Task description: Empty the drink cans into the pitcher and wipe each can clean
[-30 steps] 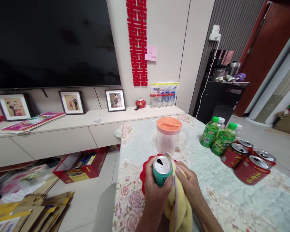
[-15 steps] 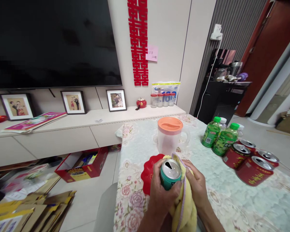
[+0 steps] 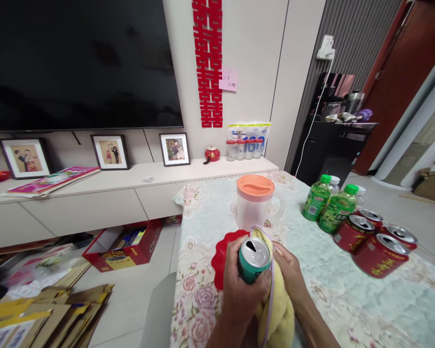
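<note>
A green drink can (image 3: 254, 258) with its top opened is upright in my left hand (image 3: 239, 290), fingers wrapped round its side. My right hand (image 3: 288, 270) grips a yellow cloth (image 3: 278, 304) with a purple edge and presses it against the can's right side. The cloth's lower end hangs down toward me. Behind the can, a red scalloped dish (image 3: 221, 261) lies on the table, partly covered by my left hand. Just beyond it stands a clear pitcher (image 3: 253, 212) with an orange lid.
On the right of the flowered tablecloth (image 3: 203, 212) stand several opened red cans (image 3: 380, 256) and green-capped bottles (image 3: 337, 210). Past the table is a white cabinet (image 3: 145, 179) with framed photos. A red box (image 3: 130, 256) and flattened cardboard (image 3: 65, 314) lie on the floor at left.
My right hand and the cloth have shifted slightly left and round the can's far side. The can has moved a little left in my left hand's grip.
</note>
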Demonstrator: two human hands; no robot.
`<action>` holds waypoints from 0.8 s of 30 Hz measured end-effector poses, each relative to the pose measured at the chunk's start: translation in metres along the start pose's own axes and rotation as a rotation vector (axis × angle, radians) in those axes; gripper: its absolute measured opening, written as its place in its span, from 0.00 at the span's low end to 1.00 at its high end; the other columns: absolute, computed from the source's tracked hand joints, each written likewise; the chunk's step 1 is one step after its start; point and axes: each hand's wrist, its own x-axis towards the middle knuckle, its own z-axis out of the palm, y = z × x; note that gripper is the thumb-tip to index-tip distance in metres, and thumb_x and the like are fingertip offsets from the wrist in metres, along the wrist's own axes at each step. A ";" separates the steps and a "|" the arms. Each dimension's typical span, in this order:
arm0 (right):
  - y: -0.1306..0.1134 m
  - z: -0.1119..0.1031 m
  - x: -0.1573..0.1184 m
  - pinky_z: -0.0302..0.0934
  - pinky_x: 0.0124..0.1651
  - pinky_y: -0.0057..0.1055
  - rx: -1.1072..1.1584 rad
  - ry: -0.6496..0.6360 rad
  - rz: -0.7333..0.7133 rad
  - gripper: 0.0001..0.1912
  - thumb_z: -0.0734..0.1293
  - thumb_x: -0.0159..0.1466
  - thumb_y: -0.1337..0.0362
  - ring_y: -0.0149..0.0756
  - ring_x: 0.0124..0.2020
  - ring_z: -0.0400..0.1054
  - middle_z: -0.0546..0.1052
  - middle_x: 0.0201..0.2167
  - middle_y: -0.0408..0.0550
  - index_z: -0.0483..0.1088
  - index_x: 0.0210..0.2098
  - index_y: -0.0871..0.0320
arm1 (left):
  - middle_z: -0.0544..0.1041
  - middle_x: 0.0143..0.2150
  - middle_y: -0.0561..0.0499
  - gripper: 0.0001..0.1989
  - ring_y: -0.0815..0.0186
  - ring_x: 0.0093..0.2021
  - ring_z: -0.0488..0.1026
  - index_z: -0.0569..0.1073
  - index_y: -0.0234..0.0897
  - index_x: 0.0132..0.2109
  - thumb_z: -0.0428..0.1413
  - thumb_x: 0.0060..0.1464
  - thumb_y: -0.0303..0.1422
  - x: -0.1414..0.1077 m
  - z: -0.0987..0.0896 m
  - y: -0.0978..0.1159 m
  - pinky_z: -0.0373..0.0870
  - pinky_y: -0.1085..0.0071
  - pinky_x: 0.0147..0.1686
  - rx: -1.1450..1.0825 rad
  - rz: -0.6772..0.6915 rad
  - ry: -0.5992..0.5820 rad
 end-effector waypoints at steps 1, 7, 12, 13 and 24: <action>0.000 0.000 0.000 0.71 0.53 0.39 -0.006 -0.005 0.004 0.31 0.73 0.63 0.36 0.49 0.46 0.77 0.85 0.45 0.56 0.84 0.47 0.57 | 0.82 0.56 0.44 0.27 0.52 0.56 0.81 0.74 0.43 0.57 0.65 0.49 0.31 0.000 0.000 0.000 0.80 0.55 0.59 -0.006 -0.020 0.008; -0.004 0.004 -0.004 0.67 0.62 0.45 -0.048 -0.042 -0.018 0.29 0.74 0.63 0.39 0.55 0.57 0.76 0.84 0.49 0.56 0.84 0.48 0.56 | 0.81 0.56 0.42 0.29 0.51 0.57 0.80 0.74 0.40 0.57 0.66 0.46 0.33 0.006 -0.003 -0.002 0.79 0.54 0.59 -0.040 -0.087 0.063; -0.011 0.008 -0.006 0.68 0.61 0.43 -0.078 -0.021 -0.081 0.25 0.75 0.62 0.39 0.52 0.54 0.77 0.84 0.49 0.54 0.85 0.44 0.53 | 0.80 0.55 0.44 0.28 0.52 0.56 0.80 0.74 0.41 0.56 0.67 0.46 0.34 0.010 -0.005 -0.002 0.79 0.55 0.57 -0.047 -0.077 0.088; -0.012 0.009 -0.007 0.68 0.61 0.42 -0.081 -0.017 -0.092 0.24 0.75 0.61 0.40 0.52 0.53 0.77 0.84 0.49 0.54 0.86 0.44 0.52 | 0.80 0.55 0.44 0.28 0.52 0.56 0.80 0.74 0.41 0.56 0.67 0.46 0.34 0.010 -0.005 -0.002 0.80 0.56 0.56 -0.049 -0.085 0.099; -0.013 0.009 -0.010 0.68 0.60 0.41 -0.003 0.055 -0.093 0.24 0.77 0.58 0.40 0.51 0.53 0.76 0.84 0.48 0.52 0.85 0.42 0.52 | 0.80 0.59 0.39 0.30 0.48 0.60 0.80 0.72 0.40 0.58 0.67 0.47 0.36 0.003 0.000 0.004 0.82 0.54 0.54 -0.067 -0.079 0.099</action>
